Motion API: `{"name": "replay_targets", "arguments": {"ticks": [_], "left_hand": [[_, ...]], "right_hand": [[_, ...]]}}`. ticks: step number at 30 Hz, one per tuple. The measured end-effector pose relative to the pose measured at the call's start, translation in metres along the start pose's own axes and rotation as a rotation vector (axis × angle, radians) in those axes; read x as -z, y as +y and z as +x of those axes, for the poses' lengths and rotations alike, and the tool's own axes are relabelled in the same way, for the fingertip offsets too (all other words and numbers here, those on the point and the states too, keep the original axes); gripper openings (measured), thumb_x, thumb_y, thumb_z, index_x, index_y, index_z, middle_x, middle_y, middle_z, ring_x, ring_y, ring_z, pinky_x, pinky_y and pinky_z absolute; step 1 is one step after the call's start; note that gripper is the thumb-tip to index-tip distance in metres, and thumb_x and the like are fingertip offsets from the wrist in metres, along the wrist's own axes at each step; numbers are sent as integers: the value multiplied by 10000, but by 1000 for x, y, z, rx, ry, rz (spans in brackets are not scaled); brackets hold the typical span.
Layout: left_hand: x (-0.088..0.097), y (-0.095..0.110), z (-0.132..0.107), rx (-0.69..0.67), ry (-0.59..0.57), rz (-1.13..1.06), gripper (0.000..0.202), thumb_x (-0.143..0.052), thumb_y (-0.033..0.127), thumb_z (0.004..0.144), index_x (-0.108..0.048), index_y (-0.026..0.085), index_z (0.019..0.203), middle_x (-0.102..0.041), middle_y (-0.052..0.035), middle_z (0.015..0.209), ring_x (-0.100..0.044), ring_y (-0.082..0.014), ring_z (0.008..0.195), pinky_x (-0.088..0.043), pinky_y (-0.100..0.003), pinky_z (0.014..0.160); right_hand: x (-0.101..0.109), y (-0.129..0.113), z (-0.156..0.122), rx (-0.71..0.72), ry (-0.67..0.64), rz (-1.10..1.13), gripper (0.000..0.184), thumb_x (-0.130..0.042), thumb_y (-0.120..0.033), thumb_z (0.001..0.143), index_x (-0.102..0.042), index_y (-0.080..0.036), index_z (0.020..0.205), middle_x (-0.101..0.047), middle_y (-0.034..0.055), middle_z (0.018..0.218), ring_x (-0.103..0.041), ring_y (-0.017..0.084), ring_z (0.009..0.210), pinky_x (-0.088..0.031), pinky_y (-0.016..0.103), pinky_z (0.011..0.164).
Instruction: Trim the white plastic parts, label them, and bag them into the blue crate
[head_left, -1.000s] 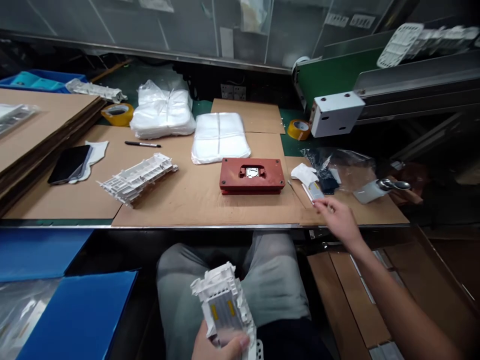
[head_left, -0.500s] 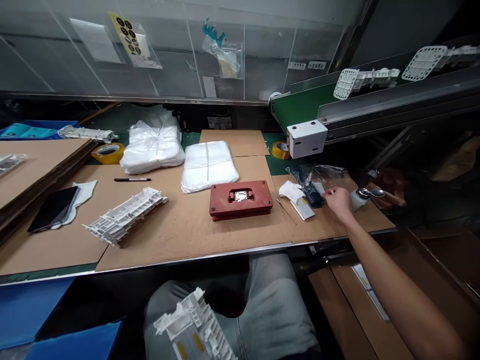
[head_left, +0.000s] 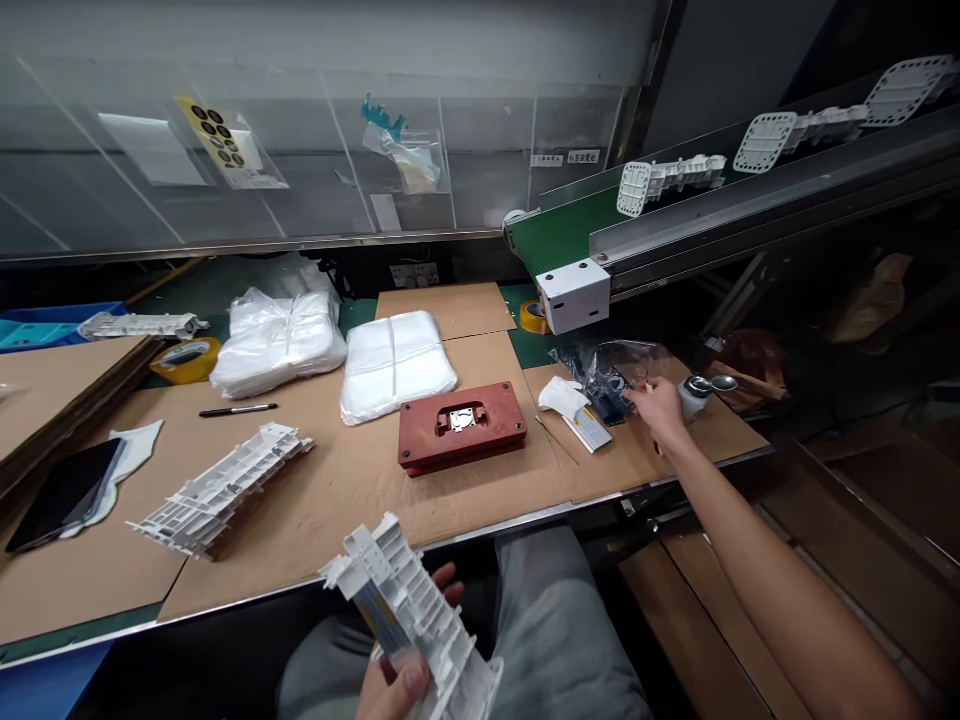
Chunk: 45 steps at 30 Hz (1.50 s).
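My left hand (head_left: pixel 390 688) grips a white ribbed plastic part (head_left: pixel 431 620) above my lap, its fingertips showing behind it. Grey strips with yellow marks lie along the part's left side. At the right of the table my right hand (head_left: pixel 660 408) is closed in a pinch beside a clear plastic bag (head_left: pixel 637 355) with dark pieces in it. Whatever sits in that pinch is too small to make out. Close by are a crumpled white wipe (head_left: pixel 562 397), a white-and-yellow packet (head_left: pixel 590 428) and a pump bottle (head_left: pixel 694 398).
A red fixture block (head_left: pixel 463 450) stands mid-table. Left of it lie another white plastic part (head_left: pixel 225 490), a pen (head_left: pixel 238 409) and a black tablet (head_left: pixel 64 492). Behind are bundles of white bags (head_left: pixel 397 362). A green conveyor (head_left: pixel 562 240) carries more white parts at upper right.
The white plastic part has risen higher in view, and my left hand now shows on it. My right hand stays by the bag. The conveyor's parts have advanced, and the camera view has shifted.
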<state>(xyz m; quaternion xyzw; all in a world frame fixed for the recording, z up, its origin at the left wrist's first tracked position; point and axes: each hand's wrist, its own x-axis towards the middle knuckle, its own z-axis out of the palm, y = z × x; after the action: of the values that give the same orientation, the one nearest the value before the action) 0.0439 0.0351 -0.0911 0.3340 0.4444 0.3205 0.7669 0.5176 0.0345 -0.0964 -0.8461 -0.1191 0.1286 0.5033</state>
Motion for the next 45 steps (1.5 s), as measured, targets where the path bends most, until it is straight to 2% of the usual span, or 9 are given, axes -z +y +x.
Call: {"name": "replay_targets", "arguments": {"ticks": [4, 7, 10, 15, 26, 29, 32, 39, 45], "left_hand": [[-25, 16, 27, -65, -92, -157, 735, -837, 447, 656, -639, 201, 1319, -577, -73, 1461, -396, -262, 1446, -502, -170, 972], [-37, 22, 57, -56, -91, -337, 639, -865, 337, 652, -688, 149, 1237, -649, -116, 1369, -512, -267, 1364, -528, -204, 975], [-43, 23, 86, -82, -75, -399, 575, -855, 262, 678, -686, 153, 1216, -736, -106, 1226, -684, -235, 1145, -570, -254, 944], [-50, 28, 110, -155, -81, -424, 527, -746, 194, 804, -595, 153, 1307, -781, -99, 1102, -734, -199, 1029, -583, -302, 945], [-64, 33, 101, -175, -81, -389, 600, -886, 326, 666, -665, 160, 1199, -790, -81, 1069, -734, -196, 998, -576, -282, 937], [-59, 33, 91, -151, -77, -360, 608, -894, 350, 641, -692, 118, 1166, -768, -113, 1135, -705, -226, 1077, -552, -275, 960], [-47, 28, 72, -104, -76, -328, 667, -901, 379, 620, -691, 95, 1185, -732, -146, 1215, -655, -280, 1174, -545, -281, 953], [-9, -16, 8, 67, 65, -331, 715, -810, 568, 699, -634, 173, 1268, -774, -107, 1052, -720, -321, 1002, -572, -423, 893], [5, -40, -31, 83, 192, -404, 586, -841, 445, 706, -638, 256, 1223, -769, -46, 1040, -712, -287, 1017, -553, -389, 915]], "right_hand": [[14, 16, -64, -23, -85, 222, 302, -618, -372, 959, -593, -157, 1169, -643, 3, 870, -597, 103, 615, -514, 236, 533], [17, 41, -135, -5, -181, 341, 423, -716, -468, 839, -592, -195, 1138, -562, -55, 692, -516, 92, 497, -393, 200, 430], [11, 64, -203, 10, -318, 373, 399, -738, -527, 779, -664, -180, 963, -596, -15, 688, -528, 112, 510, -408, 229, 453], [-6, 74, -260, 71, -550, 325, 243, -719, -391, 814, -744, -166, 902, -592, -10, 630, -508, 115, 522, -407, 232, 496], [-39, 59, -229, 160, -706, 270, 220, -617, -343, 861, -717, -165, 942, -624, 0, 681, -529, 126, 504, -444, 236, 461], [-37, 66, -226, 250, -691, 221, 242, -614, -319, 865, -739, -172, 1010, -703, 50, 812, -636, 181, 666, -539, 291, 606], [-28, 73, -223, 373, -671, 158, 246, -633, -266, 851, -762, -200, 1050, -733, 78, 951, -677, 223, 861, -549, 333, 783], [-20, 82, -212, 627, -627, 62, 315, -582, -228, 892, -766, -273, 1144, -722, 75, 969, -684, 216, 866, -555, 331, 775], [-15, 87, -222, 732, -477, 51, 274, -608, -188, 880, -799, -321, 1026, -710, 78, 1013, -690, 242, 914, -556, 404, 836]]}}
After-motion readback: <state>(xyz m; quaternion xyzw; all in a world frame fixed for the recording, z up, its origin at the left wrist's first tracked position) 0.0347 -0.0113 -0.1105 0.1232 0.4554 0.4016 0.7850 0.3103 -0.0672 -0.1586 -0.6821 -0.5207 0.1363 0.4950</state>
